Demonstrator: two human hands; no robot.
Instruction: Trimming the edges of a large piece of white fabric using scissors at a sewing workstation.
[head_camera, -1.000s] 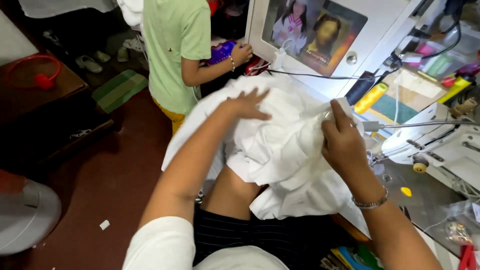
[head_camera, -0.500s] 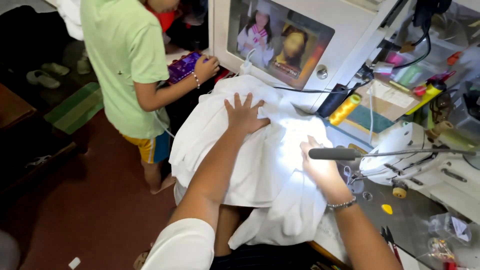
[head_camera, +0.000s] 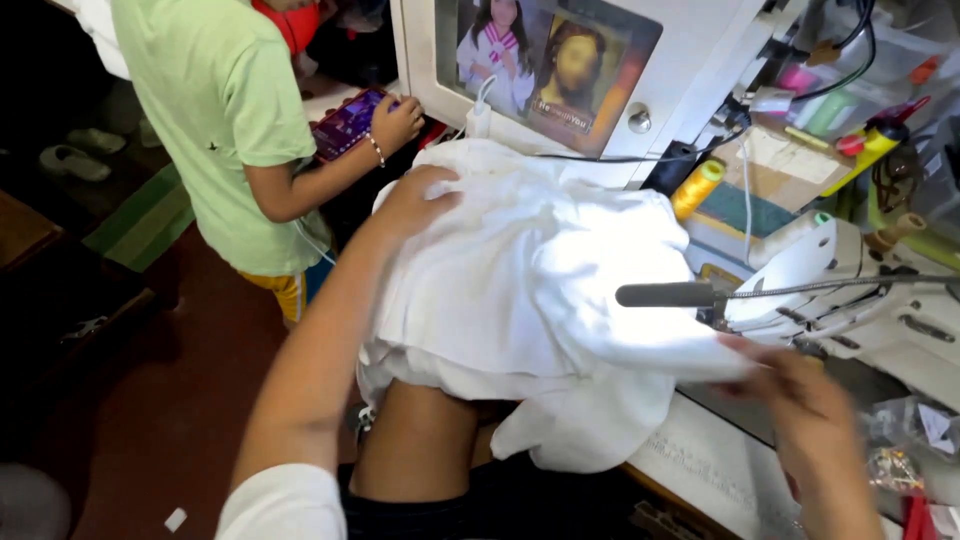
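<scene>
Up top, the left hand (head_camera: 415, 205) lies flat, fingers spread, pressing the far edge of the bunched white cotton cloth (head_camera: 520, 290). Blurred, the right hand (head_camera: 800, 395) pinches the cloth's near corner (exact grip hard to read) beside the white sewing machine (head_camera: 860, 300). Crumpled and brightly lit, the cloth drapes over the table (head_camera: 700, 465) edge onto the person's lap.

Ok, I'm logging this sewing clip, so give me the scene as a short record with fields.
Left hand: left hand flat on the heaped white cloth
Right hand: right hand, blurred, at the cloth's edge by the white sewing machine
Nearby: yellow thread spool; grey gooseneck lamp
Other person: green-shirted person holding a phone
</scene>
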